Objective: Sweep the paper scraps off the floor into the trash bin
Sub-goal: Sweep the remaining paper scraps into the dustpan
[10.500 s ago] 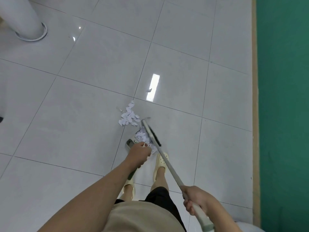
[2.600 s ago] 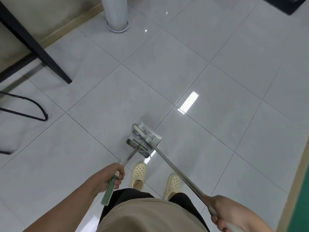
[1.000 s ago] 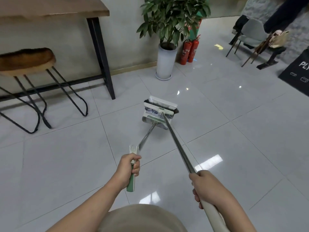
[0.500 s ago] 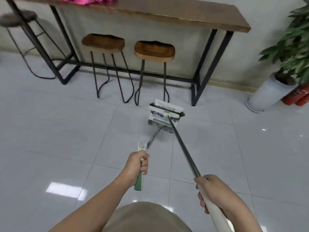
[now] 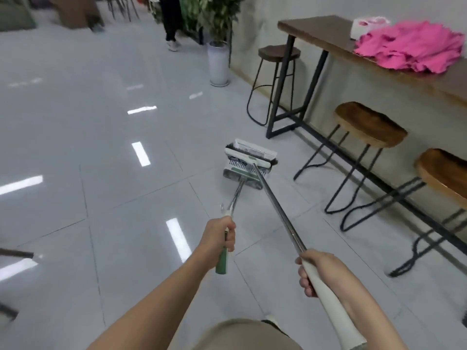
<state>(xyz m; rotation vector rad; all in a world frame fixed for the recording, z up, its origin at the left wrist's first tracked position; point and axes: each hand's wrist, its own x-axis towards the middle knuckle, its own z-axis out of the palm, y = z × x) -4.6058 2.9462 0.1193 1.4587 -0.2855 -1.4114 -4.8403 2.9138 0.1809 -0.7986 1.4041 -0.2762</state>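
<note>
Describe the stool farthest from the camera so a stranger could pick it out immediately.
Start at the long wooden counter along the right wall, with the pink cloth piled on top. Follow it to its far end, where a black metal leg meets the floor. The stool stands just beyond that end, near the white planter; its seat is darker than the two nearer stools' seats.

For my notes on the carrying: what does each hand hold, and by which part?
Left hand grips the dustpan by its green handle; right hand grips the broom by its white handle end.
</note>
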